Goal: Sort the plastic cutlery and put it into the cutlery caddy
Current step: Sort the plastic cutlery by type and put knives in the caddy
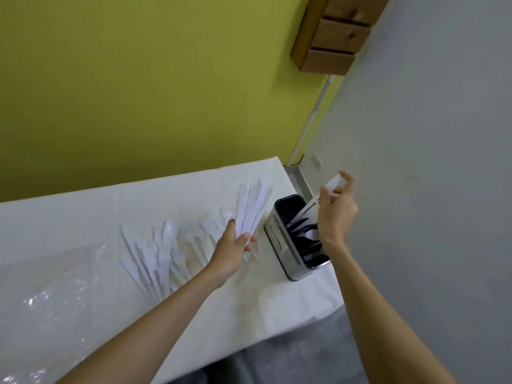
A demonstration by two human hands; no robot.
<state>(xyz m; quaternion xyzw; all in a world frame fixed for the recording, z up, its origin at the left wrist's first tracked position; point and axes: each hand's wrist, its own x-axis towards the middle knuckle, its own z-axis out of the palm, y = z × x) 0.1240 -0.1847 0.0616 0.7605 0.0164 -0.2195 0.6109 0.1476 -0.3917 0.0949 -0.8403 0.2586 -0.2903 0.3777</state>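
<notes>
two bare forearms (155,322) reach in from 6 o'clock over a bench (138,195) covered in white. the left hand (232,250) grips a fan of white plastic knives (253,206) by their handles, fingers curled round them, the blades spreading up toward 12 o'clock. at 3 o'clock of it, by the bench's right edge, stands the cutlery caddy (277,242), a metal box with dark compartments open on top; a few white pieces already stand in it. the right hand (336,214) is raised just above the caddy, pinching one white piece (329,188) between thumb and fingers, the other fingers spread; the piece slants down toward the caddy's open top, and its kind is too blurred to tell. at 9 o'clock of the left hand a loose pile (166,245) of white forks, spoons and knives lies on the bench. a crumpled clear plastic bag (55,295) lies at 8 o'clock of the pile. a small wooden drawer unit (340,34) hangs at 1 o'clock, where the green and grey walls meet.
</notes>
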